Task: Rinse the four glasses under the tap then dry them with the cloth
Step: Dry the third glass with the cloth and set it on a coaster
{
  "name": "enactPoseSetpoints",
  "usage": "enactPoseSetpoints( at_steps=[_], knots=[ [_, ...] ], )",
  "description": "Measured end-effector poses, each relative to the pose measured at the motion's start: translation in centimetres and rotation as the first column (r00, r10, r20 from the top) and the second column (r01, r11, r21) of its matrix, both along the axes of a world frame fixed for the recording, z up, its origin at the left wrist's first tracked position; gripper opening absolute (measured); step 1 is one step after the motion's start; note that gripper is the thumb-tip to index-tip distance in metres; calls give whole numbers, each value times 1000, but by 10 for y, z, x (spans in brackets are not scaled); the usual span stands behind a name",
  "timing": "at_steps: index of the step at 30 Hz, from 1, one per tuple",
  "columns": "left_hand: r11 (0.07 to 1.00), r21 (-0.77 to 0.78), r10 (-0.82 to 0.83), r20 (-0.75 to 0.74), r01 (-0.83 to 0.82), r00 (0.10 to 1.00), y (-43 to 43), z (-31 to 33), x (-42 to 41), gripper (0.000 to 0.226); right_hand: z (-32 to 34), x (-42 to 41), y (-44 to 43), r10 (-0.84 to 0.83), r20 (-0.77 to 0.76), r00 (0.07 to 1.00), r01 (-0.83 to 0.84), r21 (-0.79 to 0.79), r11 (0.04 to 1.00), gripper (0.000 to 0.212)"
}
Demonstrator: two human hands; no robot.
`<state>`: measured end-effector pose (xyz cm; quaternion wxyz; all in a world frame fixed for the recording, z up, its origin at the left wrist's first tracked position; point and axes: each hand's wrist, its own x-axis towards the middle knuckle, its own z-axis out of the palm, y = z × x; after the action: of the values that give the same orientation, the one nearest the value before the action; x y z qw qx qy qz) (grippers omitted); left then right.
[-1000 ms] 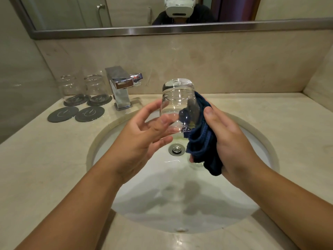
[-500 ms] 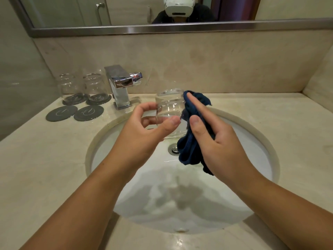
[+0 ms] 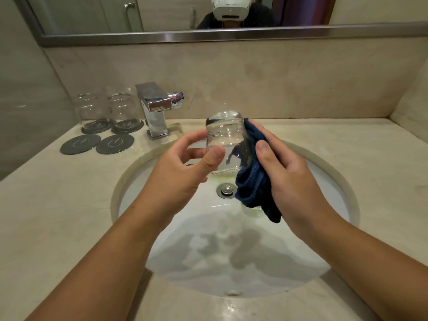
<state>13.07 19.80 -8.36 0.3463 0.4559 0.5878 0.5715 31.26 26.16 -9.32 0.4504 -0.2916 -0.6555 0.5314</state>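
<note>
Head camera view, looking down: the left hand (image 3: 185, 167) pinches an upturned clear glass (image 3: 225, 140) between thumb and curled fingers, base uppermost. The right hand (image 3: 291, 177) grips a dark blue cloth (image 3: 252, 184), thumb on top, pressing it against the glass's right side. Both hover over the middle of the oval sink (image 3: 115, 198), above its drain (image 3: 226, 189) and well apart from the rim. A chrome tap (image 3: 154, 110) stands behind and to the left, near the glass but apart from it. Further left, two glasses (image 3: 91, 110) each sit on a grey coaster, with two bare coasters (image 3: 80, 144) in front. The counter (image 3: 347, 140) runs wide to the right, up to the side wall.
</note>
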Motion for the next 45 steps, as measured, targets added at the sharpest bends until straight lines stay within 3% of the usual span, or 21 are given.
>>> enactPoseSetpoints(
  at_steps=[4, 8, 12, 15, 19, 28, 32, 38, 45],
  knots=[
    [1000, 11, 4, 30, -4, 1000, 0, -2, 3, 61, 0, -1, -5, -61, 72, 996, 51, 138, 989, 41],
    [1000, 9, 28, 1, -28, 1000, 0, -2, 4, 72, 0, -1, -5, -46, 88, 995, 31, 166, 986, 41],
    [995, -2, -95, 195, 97, 976, -2, 1, 0, 60, 3, -1, 0, 19, -97, 995, -30, -111, 993, 33],
    [988, -16, -145, 197, 151, 970, -3, 3, 0, 55, 1, 0, 2, 45, -150, 988, -71, -172, 982, 33],
    [997, -20, -72, 103, 74, 992, -1, 1, -1, 37, -1, 0, 4, 12, -124, 992, -21, -68, 997, 36],
    [998, 24, -52, 70, 50, 996, -1, 0, 3, 45, -2, -1, 2, -45, 16, 999, 42, 161, 986, 40],
    [998, 38, -59, 91, 56, 994, -1, 0, 2, 42, 0, 0, 3, -2, -46, 999, 4, 62, 998, 39],
    [984, 53, -176, 240, 168, 955, -3, 0, -1, 53, 5, 0, 4, 61, -215, 975, -111, -226, 968, 35],
    [988, 34, -151, 196, 147, 969, -2, 3, 0, 52, -1, 0, 4, 17, -156, 988, -30, -77, 997, 38]
  ],
)
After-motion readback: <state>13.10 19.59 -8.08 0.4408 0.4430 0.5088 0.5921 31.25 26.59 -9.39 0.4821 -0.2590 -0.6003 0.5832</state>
